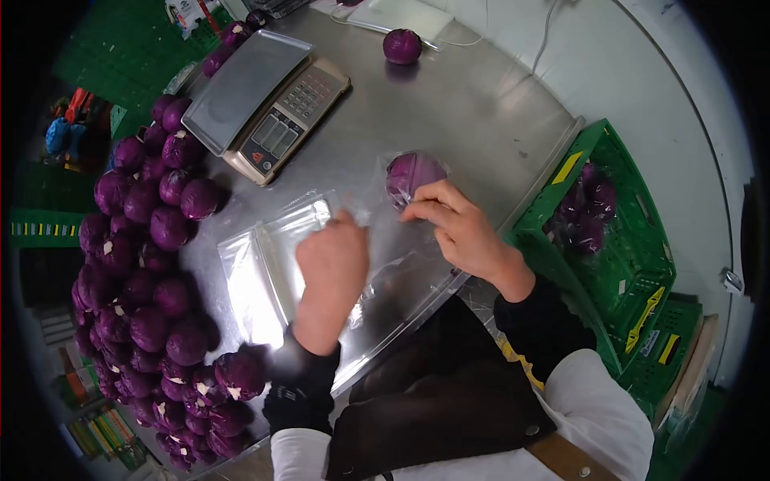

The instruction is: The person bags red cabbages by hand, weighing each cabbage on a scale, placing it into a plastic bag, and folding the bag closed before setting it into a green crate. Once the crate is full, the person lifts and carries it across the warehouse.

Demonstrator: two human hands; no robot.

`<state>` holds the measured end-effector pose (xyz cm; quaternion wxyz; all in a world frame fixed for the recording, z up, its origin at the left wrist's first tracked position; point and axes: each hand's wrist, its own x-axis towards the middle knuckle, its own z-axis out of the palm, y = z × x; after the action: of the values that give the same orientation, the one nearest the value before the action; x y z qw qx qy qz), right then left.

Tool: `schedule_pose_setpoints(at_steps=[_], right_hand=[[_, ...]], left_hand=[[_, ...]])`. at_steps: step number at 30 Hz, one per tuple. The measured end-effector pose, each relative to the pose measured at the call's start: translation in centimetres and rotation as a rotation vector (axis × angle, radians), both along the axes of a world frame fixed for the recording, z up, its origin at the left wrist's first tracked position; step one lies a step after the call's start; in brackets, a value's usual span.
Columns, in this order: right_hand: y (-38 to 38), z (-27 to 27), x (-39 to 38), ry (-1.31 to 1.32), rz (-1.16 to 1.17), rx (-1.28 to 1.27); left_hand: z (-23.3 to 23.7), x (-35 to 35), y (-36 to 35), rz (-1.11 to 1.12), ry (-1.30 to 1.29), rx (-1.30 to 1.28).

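Observation:
A red cabbage (413, 172) in a clear plastic bag (383, 171) rests on the steel table in front of me. My right hand (464, 231) is at its near side, thumb and fingers pinched on the bag's plastic. To the left, my left hand (333, 260) is closed and slightly blurred above a stack of flat clear bags (255, 268). Whatever lies inside its fingers is hidden. Loose plastic film shows on the table between the two hands.
Many loose red cabbages (148, 329) are piled along the table's left side. A scale (277, 128) stands behind the bags. One cabbage (402, 46) sits farther back. At right, a green crate (634, 232) holds bagged cabbages beside the steel table's (481, 120) edge.

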<state>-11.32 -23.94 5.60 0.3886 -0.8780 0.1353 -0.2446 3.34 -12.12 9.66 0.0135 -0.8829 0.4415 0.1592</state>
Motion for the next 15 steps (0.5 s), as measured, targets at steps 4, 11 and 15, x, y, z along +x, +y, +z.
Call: schedule_pose_setpoints(at_steps=[4, 11, 15], right_hand=[[-0.3, 0.3, -1.6, -0.039, 0.125, -0.065], [6.7, 3.6, 0.0, -0.276, -0.064, -0.139], [9.8, 0.3, 0.8, 0.147, -0.039, -0.053]], left_hand=[[-1.8, 3.0, 4.4, -0.097, 0.229, -0.272], [-3.2, 0.7, 7.7, 0.501, 1.44, -0.439], [-3.8, -0.6, 7.8, 0.648, 1.476, -0.608]])
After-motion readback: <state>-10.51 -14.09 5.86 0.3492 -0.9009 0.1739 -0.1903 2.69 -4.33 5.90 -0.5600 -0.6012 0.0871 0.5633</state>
